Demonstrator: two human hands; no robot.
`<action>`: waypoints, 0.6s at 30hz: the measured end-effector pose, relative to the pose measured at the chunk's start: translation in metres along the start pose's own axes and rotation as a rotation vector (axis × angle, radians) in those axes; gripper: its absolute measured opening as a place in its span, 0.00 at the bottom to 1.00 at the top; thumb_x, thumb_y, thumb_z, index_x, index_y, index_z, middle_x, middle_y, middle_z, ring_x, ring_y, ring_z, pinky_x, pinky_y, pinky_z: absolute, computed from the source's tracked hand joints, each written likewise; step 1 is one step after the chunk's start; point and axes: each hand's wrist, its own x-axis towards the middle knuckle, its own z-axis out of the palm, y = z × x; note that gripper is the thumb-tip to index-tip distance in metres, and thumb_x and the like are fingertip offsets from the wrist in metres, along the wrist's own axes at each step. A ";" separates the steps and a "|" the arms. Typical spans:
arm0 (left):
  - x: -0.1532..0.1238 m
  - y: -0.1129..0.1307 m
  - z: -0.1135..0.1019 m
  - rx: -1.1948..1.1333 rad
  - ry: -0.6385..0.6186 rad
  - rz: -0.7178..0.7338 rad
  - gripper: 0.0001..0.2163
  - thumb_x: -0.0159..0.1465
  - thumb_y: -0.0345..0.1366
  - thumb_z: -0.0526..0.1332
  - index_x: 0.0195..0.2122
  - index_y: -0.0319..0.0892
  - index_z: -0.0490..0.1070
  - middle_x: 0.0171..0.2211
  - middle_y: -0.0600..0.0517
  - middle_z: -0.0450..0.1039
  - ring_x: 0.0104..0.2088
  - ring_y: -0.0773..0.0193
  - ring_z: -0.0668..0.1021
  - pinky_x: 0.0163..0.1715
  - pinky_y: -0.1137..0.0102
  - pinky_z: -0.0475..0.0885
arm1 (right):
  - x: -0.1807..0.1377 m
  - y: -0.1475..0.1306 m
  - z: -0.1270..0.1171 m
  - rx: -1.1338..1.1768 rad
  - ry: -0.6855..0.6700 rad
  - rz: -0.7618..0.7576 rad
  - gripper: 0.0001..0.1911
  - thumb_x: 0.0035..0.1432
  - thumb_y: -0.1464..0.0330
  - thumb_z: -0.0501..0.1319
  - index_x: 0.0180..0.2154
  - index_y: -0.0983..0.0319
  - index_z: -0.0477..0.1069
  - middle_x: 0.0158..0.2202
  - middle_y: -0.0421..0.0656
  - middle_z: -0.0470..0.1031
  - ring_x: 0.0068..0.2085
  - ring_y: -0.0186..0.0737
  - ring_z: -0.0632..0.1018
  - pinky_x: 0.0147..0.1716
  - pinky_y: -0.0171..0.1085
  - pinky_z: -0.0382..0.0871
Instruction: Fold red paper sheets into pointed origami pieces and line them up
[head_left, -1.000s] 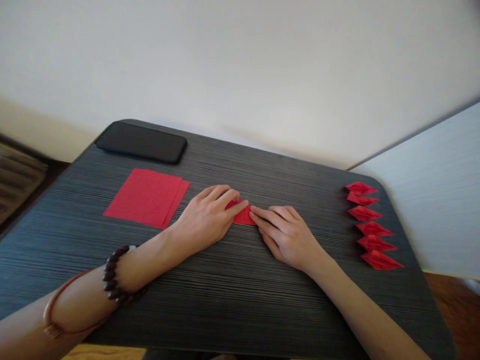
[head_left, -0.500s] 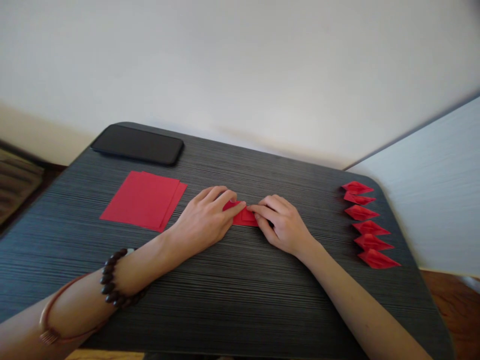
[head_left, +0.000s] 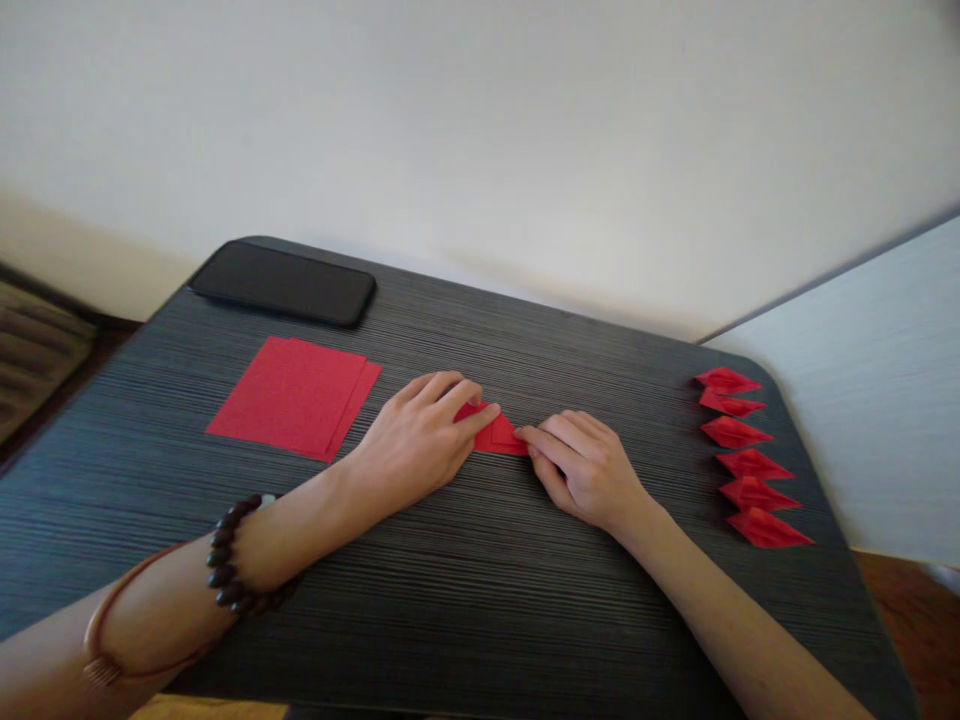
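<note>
A small folded piece of red paper [head_left: 501,436] lies flat on the dark table between both hands. My left hand [head_left: 424,430] covers its left end, holding it against the tabletop with the fingers bent and the thumb across its top. At the paper's right corner is my right hand [head_left: 581,465], its index fingertip and thumb pinched there, the other fingers curled in. The left part of the paper is hidden under my left hand.
Left of my hands lies a stack of square red paper sheets [head_left: 285,395]. Behind it is a black phone [head_left: 283,284]. Several folded red paper shapes [head_left: 736,432] stand in a column near the right edge of the dark table [head_left: 480,600]. A white wall [head_left: 480,150] rises behind.
My right hand has slid right and slightly toward me along the paper's edge, out to its corner. A sloping edge now shows on the paper. My left hand keeps its hold.
</note>
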 end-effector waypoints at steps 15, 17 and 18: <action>0.001 0.001 0.001 0.001 0.023 0.008 0.14 0.65 0.33 0.53 0.51 0.42 0.70 0.46 0.46 0.70 0.49 0.51 0.69 0.49 0.55 0.69 | 0.009 -0.004 0.000 0.089 -0.004 0.086 0.12 0.62 0.72 0.52 0.39 0.67 0.74 0.32 0.45 0.73 0.33 0.37 0.72 0.34 0.38 0.66; 0.001 0.001 0.000 -0.006 0.021 0.003 0.14 0.65 0.33 0.53 0.51 0.42 0.70 0.46 0.45 0.69 0.49 0.51 0.69 0.49 0.55 0.69 | 0.015 -0.003 0.003 0.069 -0.013 0.080 0.12 0.62 0.72 0.52 0.41 0.66 0.74 0.32 0.45 0.73 0.33 0.37 0.72 0.34 0.38 0.67; 0.001 0.001 0.000 -0.009 0.020 0.001 0.14 0.65 0.33 0.53 0.51 0.42 0.70 0.46 0.45 0.69 0.49 0.52 0.69 0.49 0.56 0.69 | 0.016 -0.002 0.004 0.058 -0.015 0.076 0.13 0.62 0.71 0.52 0.41 0.66 0.74 0.32 0.45 0.73 0.33 0.37 0.72 0.34 0.38 0.67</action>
